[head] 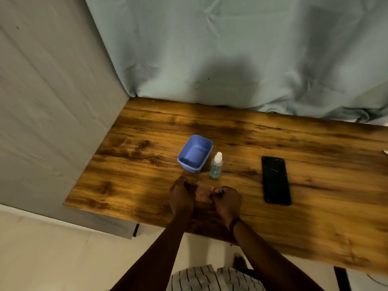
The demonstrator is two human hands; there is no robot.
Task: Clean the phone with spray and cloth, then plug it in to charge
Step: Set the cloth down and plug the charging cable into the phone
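Observation:
A black phone point(276, 180) lies flat and screen up on the wooden table point(327, 223), to the right of my hands. A small clear spray bottle point(216, 165) with a white top and bluish liquid stands upright just beyond my hands. My left hand point(181, 194) and my right hand point(227, 200) are closed and meet near the table's front edge. Between them they pinch a small tan cloth point(202, 193), mostly hidden by my fingers. No charger or cable is in view.
An empty blue plastic box point(190, 168) stands left of the bottle, almost touching it. A pale blue sheet point(231, 59) hangs behind the table and a grey sheet point(52, 101) covers the left side. The table's left edge runs close to the box.

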